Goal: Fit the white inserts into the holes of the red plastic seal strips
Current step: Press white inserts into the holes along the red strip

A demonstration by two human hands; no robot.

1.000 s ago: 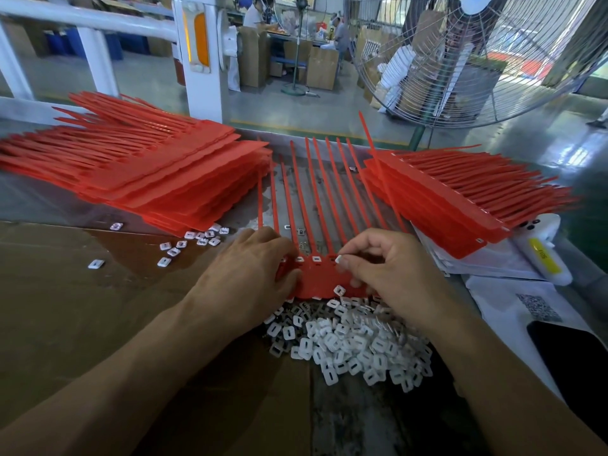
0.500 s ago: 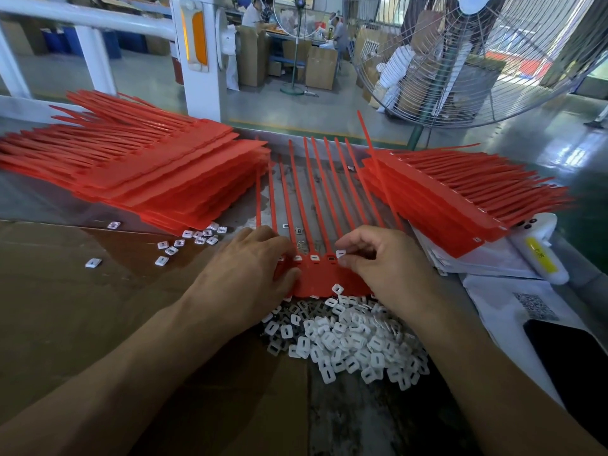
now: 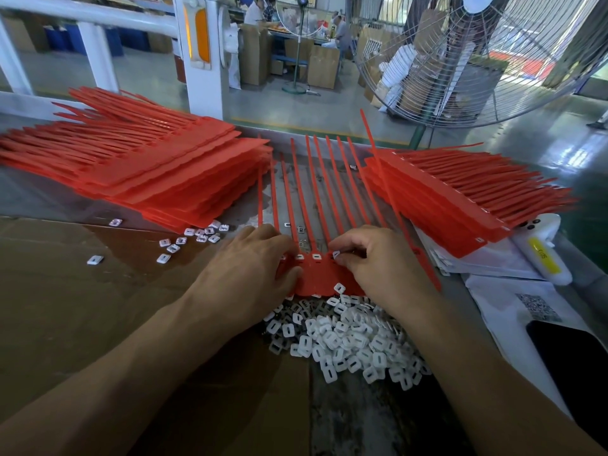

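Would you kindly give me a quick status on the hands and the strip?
Left hand flat on red strip. Right hand pinching white insert at a hole. Nothing blocking.

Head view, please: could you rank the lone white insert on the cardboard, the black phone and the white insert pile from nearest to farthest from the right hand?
1. White insert pile, just below the right hand.
2. Black phone, at the lower right.
3. Lone white insert, far left on the cardboard.
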